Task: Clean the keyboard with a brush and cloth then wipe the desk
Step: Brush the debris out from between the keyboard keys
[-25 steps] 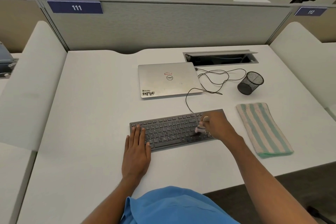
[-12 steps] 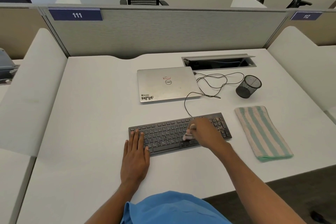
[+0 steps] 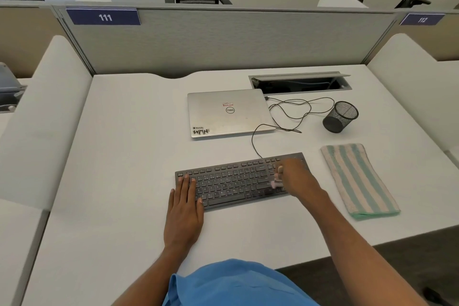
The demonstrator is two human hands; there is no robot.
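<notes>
Fingers of left hand (image 3: 183, 208) straight and together, flat on 9 o'clock end of keyboard (image 3: 236, 181), which sits mid white surface (image 3: 124, 156). Closed laptop (image 3: 229, 112) at keyboard's 12. Right hand (image 3: 296, 176) fingers curled round small pink brush (image 3: 277, 179), bristles on keys near the 3 o'clock end. Striped cloth (image 3: 357, 181) lies at 3, apart from keyboard; mesh cup (image 3: 340, 117) at 1.

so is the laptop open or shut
Shut. The laptop lies flat with its lid down: the logo and stickers face up, and no screen or keys show.
</notes>
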